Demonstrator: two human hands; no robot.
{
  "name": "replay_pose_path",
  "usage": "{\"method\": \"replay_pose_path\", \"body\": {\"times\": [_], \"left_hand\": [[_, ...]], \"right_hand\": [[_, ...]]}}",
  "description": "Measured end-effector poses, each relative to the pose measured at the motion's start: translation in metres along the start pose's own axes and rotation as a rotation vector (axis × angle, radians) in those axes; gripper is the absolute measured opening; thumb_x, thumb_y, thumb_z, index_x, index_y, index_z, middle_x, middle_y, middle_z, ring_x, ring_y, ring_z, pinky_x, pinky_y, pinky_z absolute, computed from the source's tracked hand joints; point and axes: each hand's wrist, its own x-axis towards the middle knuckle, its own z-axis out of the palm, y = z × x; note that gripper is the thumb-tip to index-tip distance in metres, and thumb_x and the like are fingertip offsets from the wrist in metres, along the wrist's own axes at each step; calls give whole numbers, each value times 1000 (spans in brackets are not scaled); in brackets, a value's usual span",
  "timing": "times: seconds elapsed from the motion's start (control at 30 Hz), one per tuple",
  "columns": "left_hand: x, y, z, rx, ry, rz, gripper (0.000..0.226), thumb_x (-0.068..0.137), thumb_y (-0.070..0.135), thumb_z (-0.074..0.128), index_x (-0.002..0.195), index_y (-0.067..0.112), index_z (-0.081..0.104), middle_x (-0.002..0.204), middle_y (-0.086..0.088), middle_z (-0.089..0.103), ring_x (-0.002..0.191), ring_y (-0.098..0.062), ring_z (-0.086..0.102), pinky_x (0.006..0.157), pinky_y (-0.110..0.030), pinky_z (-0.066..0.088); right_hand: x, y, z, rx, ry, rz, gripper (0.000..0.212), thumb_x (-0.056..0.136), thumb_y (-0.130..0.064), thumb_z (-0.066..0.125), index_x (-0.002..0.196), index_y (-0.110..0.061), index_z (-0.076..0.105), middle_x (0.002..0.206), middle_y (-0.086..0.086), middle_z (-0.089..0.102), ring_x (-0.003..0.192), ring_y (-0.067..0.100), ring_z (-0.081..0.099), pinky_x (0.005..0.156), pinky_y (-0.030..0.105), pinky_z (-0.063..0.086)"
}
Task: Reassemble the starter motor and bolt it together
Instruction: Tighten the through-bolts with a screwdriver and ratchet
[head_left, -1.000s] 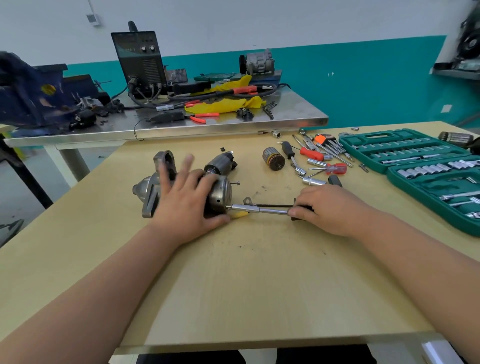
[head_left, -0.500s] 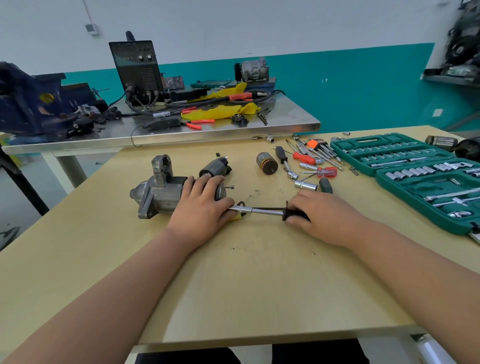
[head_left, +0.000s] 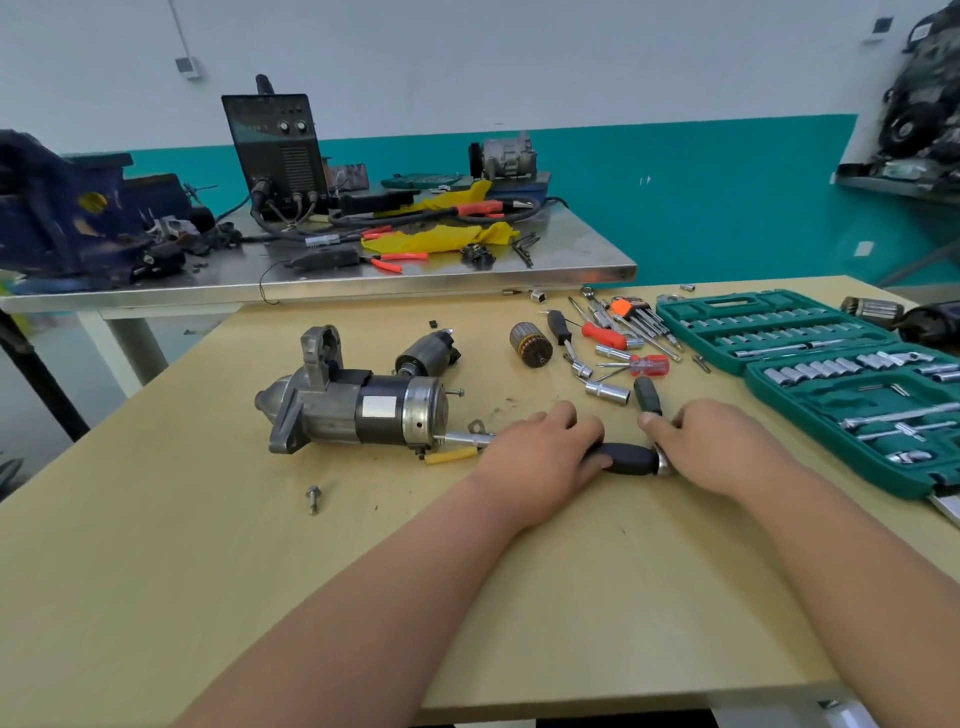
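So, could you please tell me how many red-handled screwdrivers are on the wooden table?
2: one beside the hex keys, one nearer, left of the socket set; others may be hidden.

Wooden table (head_left: 156, 571) fills the lower frame: starter motor (head_left: 358, 405) centre-left, loose bolt (head_left: 312, 499) below it, armature (head_left: 531, 344) centre, socket set (head_left: 810, 374) at right.

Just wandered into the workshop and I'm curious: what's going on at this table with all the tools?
A person is putting a starter motor back together on a wooden table. Both hands are on a long nut driver: the left hand grips its shaft, the right hand is at the butt of the black handle. Its tip sits at the motor's end cap, where a bolt goes in. A loose bolt lies in front of the motor, and an open green socket set sits to the right.
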Motion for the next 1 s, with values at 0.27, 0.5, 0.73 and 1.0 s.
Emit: {"method": "replay_pose_path", "body": {"times": [0.27,0.5,0.73,1.0], "left_hand": [[2,-1,-4,-47,-68,-30,39,103,46,36,121,16,54,113,-6,56,99,-27,58,73,-34,41],[-5,-4,-3,-48,29,29,38,103,42,39,120,14,58,111,-7,56,94,-30,58,79,-40,44],[-9,-8,-3,-70,57,83,37,103,41,40,121,16,61,107,-7,56,89,-30,58,71,-33,37],[-10,-9,-2,-51,77,72,39,103,44,37,120,17,59,106,-6,58,94,-28,59,72,-34,41]], "right_hand": [[-4,7,-4,463,-233,10,23,95,-32,55,86,-13,65,62,3,59,54,15,53,48,25,39],[-14,18,-3,794,-397,51,30,95,-32,58,96,-3,63,52,0,49,44,13,44,39,23,35],[-32,21,1,1251,-576,-156,28,90,10,55,107,-12,48,96,19,57,69,29,63,58,32,53],[-39,17,14,596,-202,-537,38,93,-21,61,125,-39,49,104,-20,65,81,-7,63,69,10,48]]}}
